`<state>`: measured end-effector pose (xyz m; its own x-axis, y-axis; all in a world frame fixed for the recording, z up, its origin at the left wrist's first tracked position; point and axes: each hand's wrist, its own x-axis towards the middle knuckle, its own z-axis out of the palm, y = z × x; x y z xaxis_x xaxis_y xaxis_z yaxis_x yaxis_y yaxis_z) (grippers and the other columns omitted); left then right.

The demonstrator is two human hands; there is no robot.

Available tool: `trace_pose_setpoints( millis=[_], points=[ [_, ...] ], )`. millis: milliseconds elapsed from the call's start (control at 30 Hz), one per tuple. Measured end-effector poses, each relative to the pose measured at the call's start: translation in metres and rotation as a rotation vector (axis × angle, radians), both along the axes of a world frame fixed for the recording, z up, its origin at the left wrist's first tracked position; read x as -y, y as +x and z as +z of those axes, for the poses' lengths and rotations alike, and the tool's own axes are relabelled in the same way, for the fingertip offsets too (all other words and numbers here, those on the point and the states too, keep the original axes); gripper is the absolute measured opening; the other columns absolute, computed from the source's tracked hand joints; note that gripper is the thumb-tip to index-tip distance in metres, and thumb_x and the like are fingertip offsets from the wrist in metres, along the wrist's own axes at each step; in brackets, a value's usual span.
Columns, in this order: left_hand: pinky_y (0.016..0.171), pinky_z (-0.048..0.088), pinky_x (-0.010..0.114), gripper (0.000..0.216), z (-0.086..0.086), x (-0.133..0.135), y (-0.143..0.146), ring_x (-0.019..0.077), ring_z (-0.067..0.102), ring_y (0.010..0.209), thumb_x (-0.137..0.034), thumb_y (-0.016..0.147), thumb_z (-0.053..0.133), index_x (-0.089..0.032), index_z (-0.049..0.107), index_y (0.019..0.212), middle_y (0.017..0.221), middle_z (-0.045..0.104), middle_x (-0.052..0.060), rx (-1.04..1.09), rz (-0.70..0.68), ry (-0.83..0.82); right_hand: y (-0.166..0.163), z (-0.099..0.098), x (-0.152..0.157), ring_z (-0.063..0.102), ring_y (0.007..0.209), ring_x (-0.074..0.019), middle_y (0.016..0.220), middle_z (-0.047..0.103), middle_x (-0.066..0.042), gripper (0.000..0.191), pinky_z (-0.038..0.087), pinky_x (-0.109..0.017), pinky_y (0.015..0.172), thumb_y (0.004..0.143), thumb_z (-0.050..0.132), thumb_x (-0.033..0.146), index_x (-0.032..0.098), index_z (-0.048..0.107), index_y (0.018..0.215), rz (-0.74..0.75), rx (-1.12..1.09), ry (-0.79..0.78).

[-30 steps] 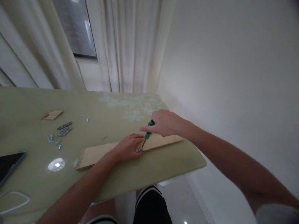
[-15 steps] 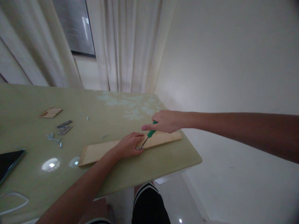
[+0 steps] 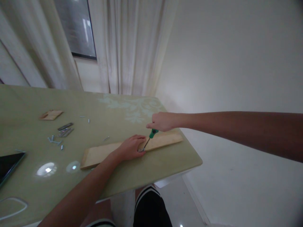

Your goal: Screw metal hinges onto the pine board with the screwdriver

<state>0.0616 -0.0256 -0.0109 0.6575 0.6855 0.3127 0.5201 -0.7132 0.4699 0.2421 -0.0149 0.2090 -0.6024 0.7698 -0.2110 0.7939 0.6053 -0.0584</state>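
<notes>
A long, pale wooden board (image 3: 165,139) lies across the table near its front edge. My left hand (image 3: 130,147) grips it around the middle, fingers over the far side and thumb at the near edge. Beside that thumb sits a small metal plate (image 3: 141,150) at the board's near edge, partly covered. From above, my right hand (image 3: 163,121) is closed around the green handle of a screwdriver (image 3: 153,133). The tool is tilted, and its tip meets the metal plate. Whether a screw is under the tip is too small to tell.
Several metal hinges (image 3: 65,130) and loose screws (image 3: 54,140) lie to the left, with a small wooden piece (image 3: 50,115) behind them. A dark-screened device (image 3: 10,165) and a white cable (image 3: 20,212) are at the far left. A wall (image 3: 232,78) stands at right.
My right hand has shifted slightly left and turned on the screwdriver handle; its thumb no longer sticks out as far. My left hand and the board stay nearly in place.
</notes>
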Motion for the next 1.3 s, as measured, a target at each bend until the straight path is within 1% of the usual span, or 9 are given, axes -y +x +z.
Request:
trace_pose_setpoints(
  millis=[167,367,600,800,967,1033,1167,1233,1300],
  points=[
    [0.111,0.051,0.047,0.054,0.003,0.001,0.0,0.0339,0.065,0.128,-0.038,0.081,0.075,-0.02,0.069,0.132,0.137,0.071,0.013,-0.008,-0.014,-0.003,0.005,0.01,0.009,0.063,0.084,-0.0197,0.097,0.074,-0.009,0.016,0.039,-0.031,0.073,0.103,0.062,0.029,0.019,0.075,0.103,0.55,0.195,0.012],
    [0.113,0.049,0.047,0.058,0.005,0.001,0.001,0.0346,0.063,0.131,-0.039,0.081,0.076,-0.018,0.067,0.135,0.142,0.068,0.016,-0.024,-0.016,-0.003,0.005,0.002,0.007,0.058,0.055,-0.019,0.058,0.066,-0.006,0.053,0.039,-0.032,0.062,0.105,0.05,0.053,0.014,0.075,0.081,-0.191,0.01,-0.126],
    [0.108,0.052,0.046,0.046,0.006,0.001,0.0,0.0347,0.066,0.123,-0.037,0.082,0.075,-0.02,0.071,0.125,0.13,0.073,0.014,-0.054,-0.011,-0.008,0.004,0.012,0.015,0.063,0.083,-0.0194,0.1,0.076,-0.008,0.019,0.037,-0.029,0.07,0.103,0.059,0.03,0.021,0.07,0.117,0.54,0.112,-0.061],
    [0.116,0.047,0.046,0.06,0.005,0.0,0.0,0.0343,0.061,0.134,-0.04,0.083,0.075,-0.018,0.064,0.138,0.146,0.065,0.015,-0.063,-0.007,-0.024,0.002,0.006,0.015,0.063,0.068,-0.0209,0.076,0.075,-0.011,0.056,0.035,-0.031,0.062,0.109,0.041,0.054,0.013,0.076,0.094,-0.021,0.214,-0.047],
    [0.114,0.048,0.045,0.058,0.003,0.0,0.0,0.0333,0.062,0.131,-0.04,0.082,0.077,-0.021,0.066,0.136,0.141,0.068,0.012,-0.043,-0.011,-0.028,0.01,0.01,0.013,0.064,0.091,-0.0222,0.099,0.075,-0.01,0.021,0.039,-0.031,0.079,0.105,0.059,0.035,0.018,0.071,0.109,0.566,0.174,-0.012],
    [0.113,0.048,0.045,0.056,0.004,0.0,0.0,0.0329,0.063,0.13,-0.04,0.083,0.077,-0.023,0.066,0.135,0.14,0.069,0.012,-0.031,-0.019,-0.029,0.011,0.009,0.013,0.064,0.093,-0.0225,0.101,0.075,-0.011,0.023,0.04,-0.031,0.079,0.104,0.061,0.038,0.017,0.069,0.111,0.485,0.124,0.002],
    [0.113,0.047,0.045,0.042,0.009,0.001,0.0,0.0319,0.061,0.131,-0.045,0.089,0.074,-0.022,0.07,0.124,0.139,0.068,0.013,0.036,-0.073,-0.054,0.008,0.002,0.013,0.066,0.078,-0.0232,0.092,0.077,-0.014,0.052,0.037,-0.031,0.064,0.106,0.045,0.059,0.015,0.072,0.1,-0.085,0.102,0.057],
    [0.108,0.05,0.04,0.023,0.011,0.0,0.0,0.0278,0.065,0.123,-0.042,0.096,0.066,-0.022,0.074,0.104,0.127,0.073,0.011,0.108,-0.149,-0.104,0.007,0.0,0.014,0.065,0.076,-0.023,0.093,0.077,-0.014,0.051,0.034,-0.031,0.063,0.11,0.039,0.053,0.016,0.072,0.099,-0.069,0.134,0.094],
    [0.096,0.053,0.034,0.021,0.013,-0.001,-0.001,0.0228,0.069,0.107,-0.037,0.099,0.061,-0.022,0.072,0.091,0.11,0.076,0.008,0.154,-0.193,-0.148,0.009,0.001,0.014,0.065,0.081,-0.0221,0.098,0.078,-0.011,0.036,0.035,-0.03,0.067,0.11,0.043,0.043,0.018,0.069,0.108,0.168,0.12,0.088]
  ],
)
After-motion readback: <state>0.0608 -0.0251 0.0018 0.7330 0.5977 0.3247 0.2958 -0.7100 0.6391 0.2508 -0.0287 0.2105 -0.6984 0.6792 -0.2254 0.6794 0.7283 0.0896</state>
